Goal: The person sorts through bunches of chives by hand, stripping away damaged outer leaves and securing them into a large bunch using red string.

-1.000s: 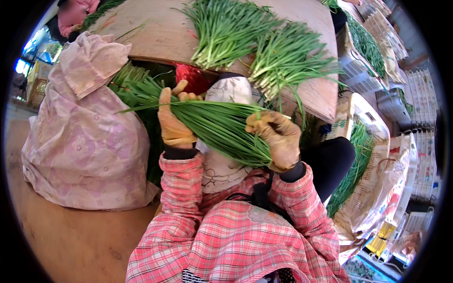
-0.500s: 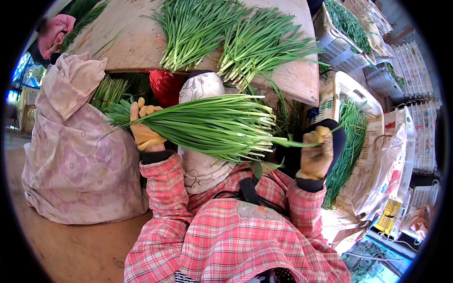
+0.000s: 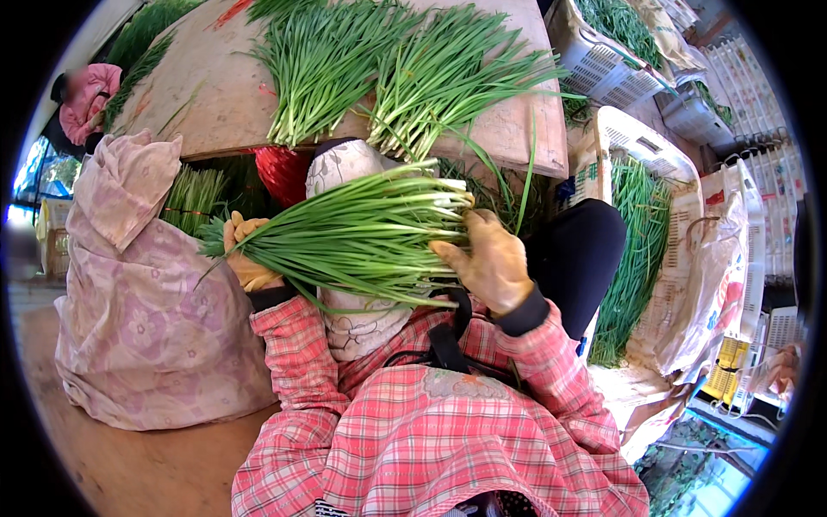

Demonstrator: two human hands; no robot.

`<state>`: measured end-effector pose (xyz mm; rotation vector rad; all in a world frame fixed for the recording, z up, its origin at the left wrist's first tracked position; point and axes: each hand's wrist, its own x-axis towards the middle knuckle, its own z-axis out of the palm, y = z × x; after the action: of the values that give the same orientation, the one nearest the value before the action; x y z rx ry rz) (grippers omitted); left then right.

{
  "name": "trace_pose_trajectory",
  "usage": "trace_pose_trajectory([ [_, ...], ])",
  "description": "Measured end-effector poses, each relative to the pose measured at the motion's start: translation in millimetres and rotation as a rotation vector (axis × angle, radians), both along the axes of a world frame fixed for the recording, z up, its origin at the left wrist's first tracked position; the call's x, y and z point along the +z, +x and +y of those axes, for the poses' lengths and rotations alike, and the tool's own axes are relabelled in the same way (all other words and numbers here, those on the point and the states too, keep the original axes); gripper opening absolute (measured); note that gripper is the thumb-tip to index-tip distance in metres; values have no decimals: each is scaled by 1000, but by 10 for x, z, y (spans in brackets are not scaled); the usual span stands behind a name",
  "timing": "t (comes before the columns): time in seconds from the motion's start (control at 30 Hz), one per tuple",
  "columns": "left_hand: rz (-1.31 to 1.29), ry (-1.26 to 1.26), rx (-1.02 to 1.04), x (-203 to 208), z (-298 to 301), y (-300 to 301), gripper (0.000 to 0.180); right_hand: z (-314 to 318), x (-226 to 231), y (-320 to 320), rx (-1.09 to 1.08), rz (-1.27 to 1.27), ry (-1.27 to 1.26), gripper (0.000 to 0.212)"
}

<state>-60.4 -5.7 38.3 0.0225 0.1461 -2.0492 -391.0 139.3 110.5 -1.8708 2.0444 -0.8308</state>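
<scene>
I hold a thick bunch of green chives (image 3: pixel 362 237) crosswise in front of me, pale root ends to the right. My left hand (image 3: pixel 248 263), in a tan glove, grips the leafy end at the left. My gloved right hand (image 3: pixel 487 258) is cupped around the root end. Under the bunch, a knee in pale patterned cloth (image 3: pixel 357 319) shows. Two more loose bunches of chives (image 3: pixel 388 69) lie fanned out on a wooden board (image 3: pixel 215 95) just beyond my hands.
A large pink flowered cloth sack (image 3: pixel 138 302) stands at my left. White plastic crates (image 3: pixel 637 146) with more chives sit at the right. A red ball of string (image 3: pixel 284 172) lies under the board. Another person in pink (image 3: pixel 86 95) is at far left.
My right hand has come back from the far right to the bunch's root end. The bunch has swung slightly and the view has shifted left and down.
</scene>
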Motion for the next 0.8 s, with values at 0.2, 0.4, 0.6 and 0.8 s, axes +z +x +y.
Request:
trace_pose_trajectory([
  [0.2,-465,-173,150,54,-45,-76,48,188,-553,-459,-135,-116,-122,11],
  [0.4,-364,-232,-296,205,25,59,47,199,-37,-236,13,34,-92,26],
  [0.6,-525,-257,-63,44,-173,65,49,-151,-520,159,69,78,-252,7],
  [0.8,-410,-249,-261,-44,-130,140,50,225,-662,-678,-57,248,216,6],
])
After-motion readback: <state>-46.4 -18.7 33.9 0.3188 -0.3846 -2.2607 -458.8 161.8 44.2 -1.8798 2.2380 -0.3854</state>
